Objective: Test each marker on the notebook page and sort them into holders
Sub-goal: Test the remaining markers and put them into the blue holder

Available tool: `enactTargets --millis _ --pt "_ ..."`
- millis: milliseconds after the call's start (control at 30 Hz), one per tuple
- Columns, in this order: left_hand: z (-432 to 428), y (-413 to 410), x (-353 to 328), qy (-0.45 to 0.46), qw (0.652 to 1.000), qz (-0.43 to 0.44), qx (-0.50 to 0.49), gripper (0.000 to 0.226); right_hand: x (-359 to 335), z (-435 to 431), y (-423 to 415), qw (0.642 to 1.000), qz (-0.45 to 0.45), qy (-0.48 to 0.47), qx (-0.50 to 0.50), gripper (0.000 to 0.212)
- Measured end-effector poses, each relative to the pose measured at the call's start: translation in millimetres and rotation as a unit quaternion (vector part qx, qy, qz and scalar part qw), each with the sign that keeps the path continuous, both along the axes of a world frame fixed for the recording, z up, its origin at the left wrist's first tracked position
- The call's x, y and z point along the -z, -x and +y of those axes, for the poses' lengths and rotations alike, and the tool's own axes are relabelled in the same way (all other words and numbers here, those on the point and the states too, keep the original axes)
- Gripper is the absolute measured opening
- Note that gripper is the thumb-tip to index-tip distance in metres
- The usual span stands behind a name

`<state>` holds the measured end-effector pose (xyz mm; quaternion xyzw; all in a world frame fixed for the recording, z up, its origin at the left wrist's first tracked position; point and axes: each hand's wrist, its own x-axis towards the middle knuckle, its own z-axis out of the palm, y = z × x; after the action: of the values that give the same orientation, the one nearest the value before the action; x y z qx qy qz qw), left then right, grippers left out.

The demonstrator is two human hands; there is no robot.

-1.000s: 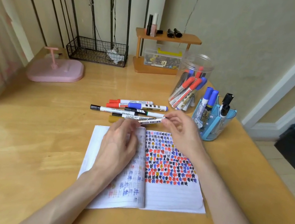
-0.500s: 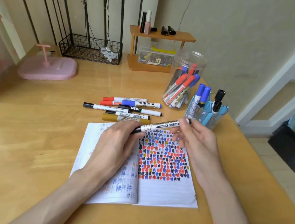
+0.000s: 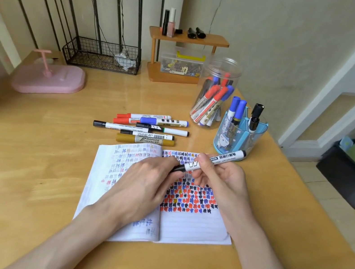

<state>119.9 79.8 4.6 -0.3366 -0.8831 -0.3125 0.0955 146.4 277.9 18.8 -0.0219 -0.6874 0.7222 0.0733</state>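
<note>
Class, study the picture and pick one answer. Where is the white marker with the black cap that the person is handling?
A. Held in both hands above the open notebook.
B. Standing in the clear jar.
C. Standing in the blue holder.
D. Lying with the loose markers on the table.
A: the right hand grips the marker by its barrel and the left hand grips its capped end, over the notebook.
</note>
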Motion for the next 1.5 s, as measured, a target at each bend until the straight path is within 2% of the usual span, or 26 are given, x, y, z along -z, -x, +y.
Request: enactTargets --millis 167,267,367,467,700,867,1067,1500 --pt "-1 -3 -6 -0.017 0.996 -0.074 0.036 0.036 0 2 -1 1.000 0.011 0.018 -0.017 0.027" --pt "-15 4 -3 -0.087 0.984 -0.156 0.028 0.044 -11 25 1 0.993 0.013 0.098 0.070 0.027" --pt "-34 20 1 -0.100 0.988 -0.120 -0.001 0.036 -12 48 -1 0.991 0.006 0.043 0.126 0.020" --pt "-32 26 3 -0.071 0.993 -0.096 -0.007 0.033 -1 44 -10 0.994 -0.012 -0.023 0.107 0.024" --pt "-17 10 7 -0.002 0.999 -0.024 0.040 0.028 7 41 -37 0.992 -0.063 -0.014 0.107 0.029" --pt "-14 6 7 0.022 0.999 -0.016 0.045 0.035 13 46 -52 0.994 -0.049 -0.064 0.079 0.008" --pt "-13 5 5 0.024 0.999 -0.014 0.036 0.032 23 44 -62 0.988 -0.034 -0.098 0.117 0.010" --pt "-13 4 4 0.020 0.999 -0.022 0.025 0.035 23 41 -64 0.981 -0.036 -0.150 0.118 0.006"
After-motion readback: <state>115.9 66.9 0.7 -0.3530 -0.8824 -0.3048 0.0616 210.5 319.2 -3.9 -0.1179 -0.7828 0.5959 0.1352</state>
